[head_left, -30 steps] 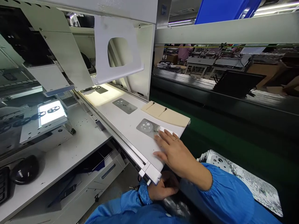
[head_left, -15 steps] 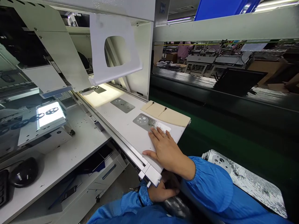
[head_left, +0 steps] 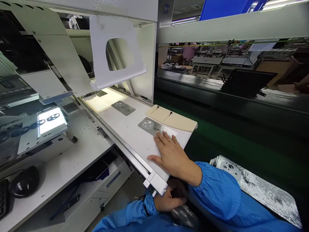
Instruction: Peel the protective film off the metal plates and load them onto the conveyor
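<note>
My right hand (head_left: 172, 155) lies flat on the white conveyor surface (head_left: 131, 135), fingers spread, fingertips touching the near end of a grey metal plate with round holes (head_left: 154, 126). A second grey plate (head_left: 123, 108) lies farther along the surface, towards the lit machine opening. My left hand (head_left: 169, 199) is low, under the conveyor's near end, fingers curled on a dark shiny thing I cannot make out. Both arms wear blue sleeves.
A beige pad (head_left: 172, 118) lies at the conveyor's right edge. A stack of patterned metal plates (head_left: 256, 187) rests at lower right on the green belt (head_left: 231, 141). A white hood with a cut-out (head_left: 116, 53) hangs above. A lit screen (head_left: 49, 119) and a black mouse (head_left: 24, 185) are at left.
My right hand slid the holed plate forward along the surface, then stayed put. The far plate moved further towards the machine opening. My left hand stayed low.
</note>
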Action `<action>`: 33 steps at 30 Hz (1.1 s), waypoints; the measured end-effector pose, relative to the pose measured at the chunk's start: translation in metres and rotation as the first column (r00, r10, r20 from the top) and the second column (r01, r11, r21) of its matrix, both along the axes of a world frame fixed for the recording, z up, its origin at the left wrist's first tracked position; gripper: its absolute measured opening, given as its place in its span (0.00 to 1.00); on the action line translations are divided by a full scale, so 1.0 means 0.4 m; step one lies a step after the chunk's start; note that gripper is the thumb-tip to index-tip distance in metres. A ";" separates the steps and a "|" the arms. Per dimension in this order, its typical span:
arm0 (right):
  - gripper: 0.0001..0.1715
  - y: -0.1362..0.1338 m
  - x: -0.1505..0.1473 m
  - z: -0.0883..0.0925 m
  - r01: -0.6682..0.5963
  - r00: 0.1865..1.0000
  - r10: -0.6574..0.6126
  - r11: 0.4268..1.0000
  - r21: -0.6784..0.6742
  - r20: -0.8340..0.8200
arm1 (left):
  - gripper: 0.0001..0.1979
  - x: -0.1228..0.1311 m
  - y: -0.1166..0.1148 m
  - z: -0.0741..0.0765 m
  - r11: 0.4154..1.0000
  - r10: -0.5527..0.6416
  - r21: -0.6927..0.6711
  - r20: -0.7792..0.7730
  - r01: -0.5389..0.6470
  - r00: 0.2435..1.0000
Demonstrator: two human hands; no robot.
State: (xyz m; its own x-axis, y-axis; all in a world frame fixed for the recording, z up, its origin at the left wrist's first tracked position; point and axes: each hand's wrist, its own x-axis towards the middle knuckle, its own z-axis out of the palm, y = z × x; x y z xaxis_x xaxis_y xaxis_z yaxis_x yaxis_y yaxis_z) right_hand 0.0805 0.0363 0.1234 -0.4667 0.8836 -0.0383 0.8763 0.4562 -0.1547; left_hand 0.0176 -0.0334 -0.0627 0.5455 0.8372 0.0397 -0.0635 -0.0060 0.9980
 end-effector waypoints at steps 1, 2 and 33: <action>0.51 0.001 -0.001 0.000 0.001 1.000 -0.001 1.000 0.000 -0.003 | 0.10 0.000 -0.001 0.000 1.000 0.011 0.010 0.006 -0.011 1.000; 0.51 0.002 -0.001 -0.001 0.002 1.000 -0.002 1.000 0.000 -0.004 | 0.10 0.000 -0.001 0.001 1.000 0.020 0.015 0.014 -0.021 1.000; 0.50 0.001 -0.006 0.000 -0.012 0.999 0.016 0.995 0.095 -0.035 | 0.08 0.001 -0.002 0.037 0.999 0.029 -0.028 0.097 -0.026 0.995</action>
